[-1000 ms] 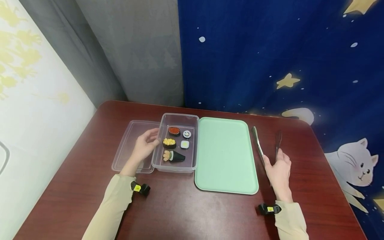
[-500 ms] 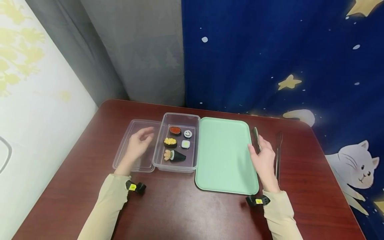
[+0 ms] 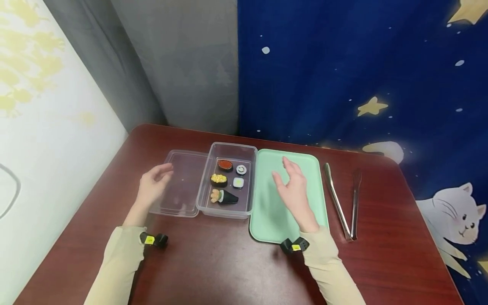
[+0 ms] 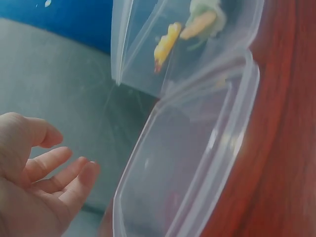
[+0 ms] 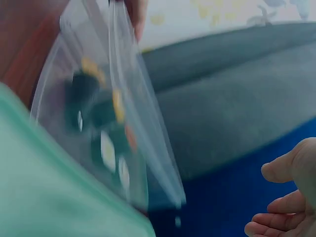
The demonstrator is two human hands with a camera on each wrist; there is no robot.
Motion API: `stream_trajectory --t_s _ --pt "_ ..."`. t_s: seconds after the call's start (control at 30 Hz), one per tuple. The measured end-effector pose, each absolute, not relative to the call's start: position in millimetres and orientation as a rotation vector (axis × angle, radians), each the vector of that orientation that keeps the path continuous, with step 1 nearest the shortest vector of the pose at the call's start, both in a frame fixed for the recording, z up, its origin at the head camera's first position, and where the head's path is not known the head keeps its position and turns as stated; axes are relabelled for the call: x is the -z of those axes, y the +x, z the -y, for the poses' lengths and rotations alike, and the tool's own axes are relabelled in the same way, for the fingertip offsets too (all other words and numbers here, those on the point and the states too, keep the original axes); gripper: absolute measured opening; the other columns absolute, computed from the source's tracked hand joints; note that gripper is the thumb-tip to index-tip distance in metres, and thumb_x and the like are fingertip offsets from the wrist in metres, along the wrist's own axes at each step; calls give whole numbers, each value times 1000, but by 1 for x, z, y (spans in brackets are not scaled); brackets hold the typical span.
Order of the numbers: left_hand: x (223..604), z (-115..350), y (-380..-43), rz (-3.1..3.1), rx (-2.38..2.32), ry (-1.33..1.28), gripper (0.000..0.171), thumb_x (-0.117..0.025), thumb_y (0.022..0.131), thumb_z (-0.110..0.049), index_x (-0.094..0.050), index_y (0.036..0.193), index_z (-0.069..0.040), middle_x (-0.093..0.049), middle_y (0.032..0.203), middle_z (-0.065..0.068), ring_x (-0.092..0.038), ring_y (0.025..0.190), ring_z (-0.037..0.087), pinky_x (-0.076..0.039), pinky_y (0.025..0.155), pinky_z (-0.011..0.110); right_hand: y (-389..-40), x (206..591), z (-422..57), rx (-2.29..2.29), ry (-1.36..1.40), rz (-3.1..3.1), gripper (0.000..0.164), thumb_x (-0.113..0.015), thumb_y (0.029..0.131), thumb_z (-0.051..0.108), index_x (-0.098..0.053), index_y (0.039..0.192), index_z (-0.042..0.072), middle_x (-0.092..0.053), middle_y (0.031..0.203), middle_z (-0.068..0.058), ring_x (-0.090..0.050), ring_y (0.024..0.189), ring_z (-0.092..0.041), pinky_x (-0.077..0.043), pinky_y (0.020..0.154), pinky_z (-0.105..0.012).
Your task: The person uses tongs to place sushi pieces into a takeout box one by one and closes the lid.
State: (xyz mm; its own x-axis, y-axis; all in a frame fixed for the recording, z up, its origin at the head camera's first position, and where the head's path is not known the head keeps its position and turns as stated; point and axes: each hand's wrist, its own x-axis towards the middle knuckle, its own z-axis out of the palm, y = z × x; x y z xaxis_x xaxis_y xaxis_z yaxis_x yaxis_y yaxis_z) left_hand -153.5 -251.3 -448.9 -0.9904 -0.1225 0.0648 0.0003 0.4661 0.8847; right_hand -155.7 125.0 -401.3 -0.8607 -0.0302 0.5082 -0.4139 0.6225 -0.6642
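Observation:
My left hand (image 3: pixel 153 184) hovers over the left edge of a clear plastic lid (image 3: pixel 187 182), fingers loosely bent around nothing. Held above the green tray (image 3: pixel 267 226), my right hand (image 3: pixel 294 188) has its thumb and fingers spread apart and carries nothing. Between the hands stands a clear plastic container (image 3: pixel 225 212). Inside lie toy-like sushi pieces: one with red roe (image 3: pixel 225 165), one topped in yellow (image 3: pixel 219 180), a dark cone-shaped hand roll (image 3: pixel 227 197), a round roll (image 3: pixel 241 170) and a squarish white piece (image 3: pixel 238 183).
Metal tongs (image 3: pixel 338 205) lie spread on the dark red table (image 3: pixel 213 262), right of the tray. The container overlaps the lid's right side and sits against the tray. A grey curtain (image 3: pixel 190 63) and a blue one (image 3: pixel 305 63) hang behind the table.
My right hand has moved left from the tongs to above the green tray; the tongs stay on the table. My left hand has drawn back leftward from the container's side.

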Motion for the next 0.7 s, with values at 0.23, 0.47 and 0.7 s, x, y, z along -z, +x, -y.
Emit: stream_trajectory --t_s 0.23,0.47,0.7 --pt "454 270 -144 2580 1577 242 39 -53 94 -18 -53 129 1 -60 120 22 -58 111 32 -47 74 6 -153 394 -72 -1206 594 2327 49 -67 82 7 -52 124 -14 -56 119 -29 -55 111 -38 -46 96 -46" --pt "460 280 -141 2617 1539 293 40 -51 94 -16 -52 130 0 -61 119 22 -58 110 28 -46 73 7 -143 391 -19 -1256 776 2301 48 -65 83 10 -52 124 -13 -58 119 -25 -57 110 -34 -48 95 -41" --pt "467 285 -141 2602 1516 361 37 -49 94 -12 -53 128 2 -60 120 22 -57 112 35 -45 71 6 -129 396 31 -1330 812 2383 48 -65 85 12 -52 127 -9 -57 122 -22 -54 114 -31 -45 99 -35"
